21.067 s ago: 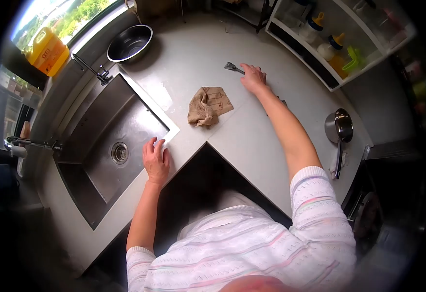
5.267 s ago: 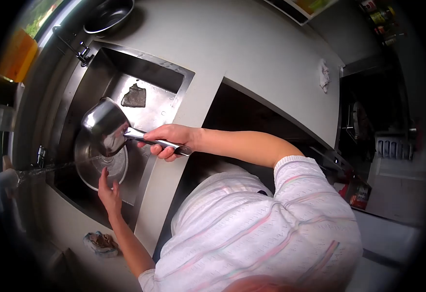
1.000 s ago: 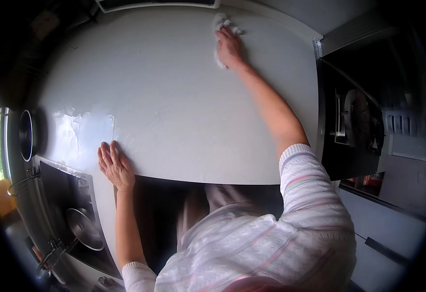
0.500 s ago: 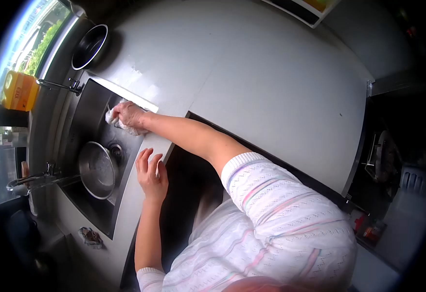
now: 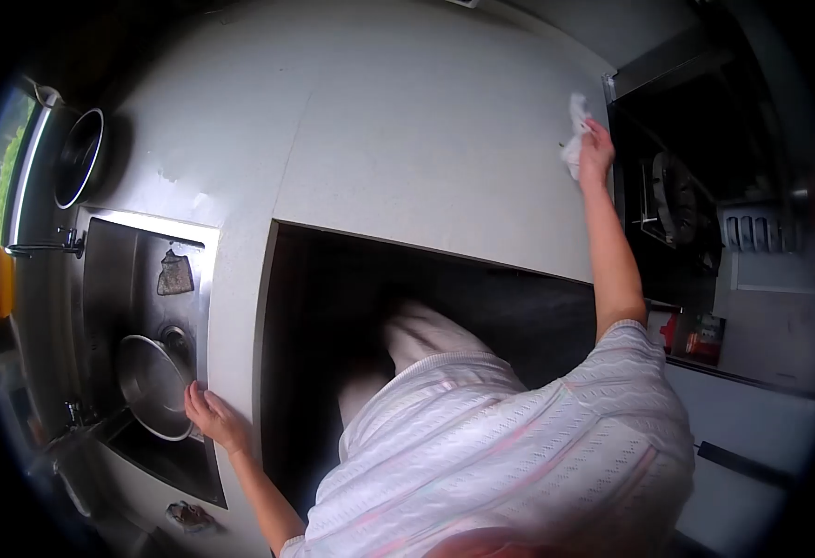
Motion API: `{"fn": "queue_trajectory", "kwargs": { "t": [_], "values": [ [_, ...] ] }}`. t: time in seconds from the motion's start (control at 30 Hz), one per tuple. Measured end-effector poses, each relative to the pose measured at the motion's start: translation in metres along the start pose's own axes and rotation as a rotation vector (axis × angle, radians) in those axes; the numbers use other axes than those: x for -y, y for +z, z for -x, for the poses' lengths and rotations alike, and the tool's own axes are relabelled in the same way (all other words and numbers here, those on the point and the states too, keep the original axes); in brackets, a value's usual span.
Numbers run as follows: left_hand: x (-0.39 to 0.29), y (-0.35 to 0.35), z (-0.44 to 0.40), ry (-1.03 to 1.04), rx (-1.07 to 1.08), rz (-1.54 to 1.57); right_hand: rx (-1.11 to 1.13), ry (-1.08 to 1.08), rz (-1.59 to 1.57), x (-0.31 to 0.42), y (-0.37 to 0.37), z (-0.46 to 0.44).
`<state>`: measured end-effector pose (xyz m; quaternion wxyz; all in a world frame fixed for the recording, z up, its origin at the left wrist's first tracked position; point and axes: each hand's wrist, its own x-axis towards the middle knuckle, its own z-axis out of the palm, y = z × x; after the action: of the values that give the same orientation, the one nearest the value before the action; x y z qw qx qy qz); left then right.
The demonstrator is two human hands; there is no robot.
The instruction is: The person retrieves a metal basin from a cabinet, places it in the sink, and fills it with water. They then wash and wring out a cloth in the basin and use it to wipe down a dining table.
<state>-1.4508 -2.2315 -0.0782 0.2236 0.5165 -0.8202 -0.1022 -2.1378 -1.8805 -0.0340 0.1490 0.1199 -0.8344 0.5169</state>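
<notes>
One white cloth (image 5: 576, 144) has left the sink (image 5: 152, 312) — right hand (image 5: 595, 154) holding.

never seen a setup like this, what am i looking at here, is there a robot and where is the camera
There is no robot here: these are a person's two bare hands. Every picture comes from one camera worn on that person's head, looking forward and down, so you see their own arms and striped top.

In the current view, the right hand holds a crumpled white cloth at the right end of a pale counter. The left hand is at the edge of the sink, with no object visibly gripped; whether it touches the rim is hard to tell.

In the sink are a round metal basin and a small dark cloth-like piece. A dark bowl sits on the counter beyond the sink.
</notes>
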Motion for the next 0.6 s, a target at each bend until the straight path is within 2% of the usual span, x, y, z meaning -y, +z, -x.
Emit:
{"fn": "queue_trajectory", "kwargs": {
  "t": [0.03,0.1,0.2,0.3,0.47,0.6],
  "values": [
    [0.000,0.002,0.000,-0.002,0.011,-0.003,-0.109,0.102,0.093,-0.020,-0.029,0.000],
    [0.002,0.006,-0.001,0.012,0.008,-0.045,-0.241,0.096,0.435,-0.138,-0.070,-0.004],
    [-0.002,0.007,-0.002,0.014,0.007,-0.080,-0.224,0.212,0.695,-0.101,-0.032,0.017],
    [0.008,0.012,-0.003,0.029,0.017,-0.119,-0.234,0.146,0.652,-0.101,0.015,-0.011],
    [-0.016,0.004,-0.008,-0.031,0.034,-0.130,-0.007,-0.070,0.413,-0.023,0.186,-0.031],
    [-0.041,0.001,-0.017,-0.069,0.026,-0.124,0.188,-0.334,0.246,0.070,0.344,-0.002]
  ]
}}
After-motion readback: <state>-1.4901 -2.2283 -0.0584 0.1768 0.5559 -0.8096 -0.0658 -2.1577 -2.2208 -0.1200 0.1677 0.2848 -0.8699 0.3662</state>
